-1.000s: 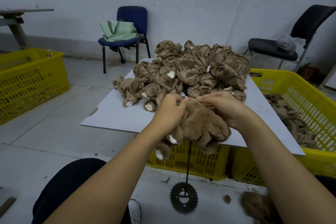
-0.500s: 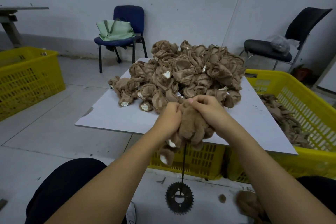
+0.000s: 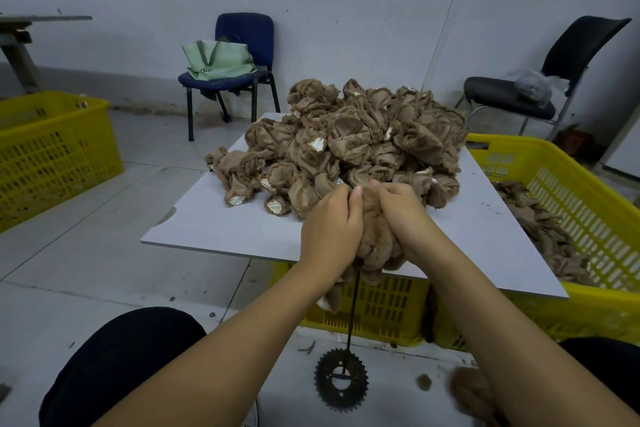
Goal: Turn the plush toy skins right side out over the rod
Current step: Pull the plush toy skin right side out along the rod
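I see both bare forearms reaching forward from the bottom corners and converging at centre. My left hand (image 3: 330,229) is curled, back of the hand up, fingers wrapped round the fuzzy brown plush toy skin (image 3: 375,246). My right hand (image 3: 403,215) mirrors it from the other side, fingers folded over the same bundle. The two thumbs nearly meet on top, knuckles close together.

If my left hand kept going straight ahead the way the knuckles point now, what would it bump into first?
Most likely the pile of inside-out skins on the white board, right beyond the left hand, which grips the plush skin on the rod. Depth is unclear, so the gap is hard to judge.
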The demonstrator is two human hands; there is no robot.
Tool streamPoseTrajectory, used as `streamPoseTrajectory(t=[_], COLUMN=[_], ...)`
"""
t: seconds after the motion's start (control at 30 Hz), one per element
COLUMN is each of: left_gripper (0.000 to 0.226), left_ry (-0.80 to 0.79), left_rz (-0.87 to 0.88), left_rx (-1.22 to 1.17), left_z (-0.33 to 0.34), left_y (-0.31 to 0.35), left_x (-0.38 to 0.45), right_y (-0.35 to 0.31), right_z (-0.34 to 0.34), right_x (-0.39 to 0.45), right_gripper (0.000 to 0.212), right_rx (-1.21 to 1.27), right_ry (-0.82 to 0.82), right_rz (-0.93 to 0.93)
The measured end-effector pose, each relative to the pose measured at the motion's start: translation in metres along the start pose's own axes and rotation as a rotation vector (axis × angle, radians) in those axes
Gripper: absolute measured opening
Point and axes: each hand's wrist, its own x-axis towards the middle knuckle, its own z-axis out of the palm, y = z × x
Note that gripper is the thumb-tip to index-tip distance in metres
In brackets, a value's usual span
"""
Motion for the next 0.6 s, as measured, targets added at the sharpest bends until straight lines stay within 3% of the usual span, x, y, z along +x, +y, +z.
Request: streamPoseTrajectory(t=[0.2,0.3,0.43,0.6], left_gripper=[0.045,0.047,0.049,0.048], left_ry=[-0.202,-0.219,-0.226,-0.121], left_rz=[-0.120,-0.153,-0.126,-0.062], left_rx=[0.011,-0.018,0.069,0.194], left_z=[0.010,0.012,0.008,-0.002], left_y=[-0.006,-0.008,-0.001,0.010], left_x=[0.001,-0.002,0.006,0.020], right_y=[0.007,0.009,0.013,0.008], right_z=[0.011,0.016,0.005,-0.002], right_x=[0.005,0.007,0.012,0.009], right_gripper=[0.043,0.046,0.040,0.021], right_rx=[-0.132,-0.194,-0.058,0.141], right_ry=[0.057,0.110,0.073,-0.046], right_rz=[0.017,-0.017,0.092,0.145])
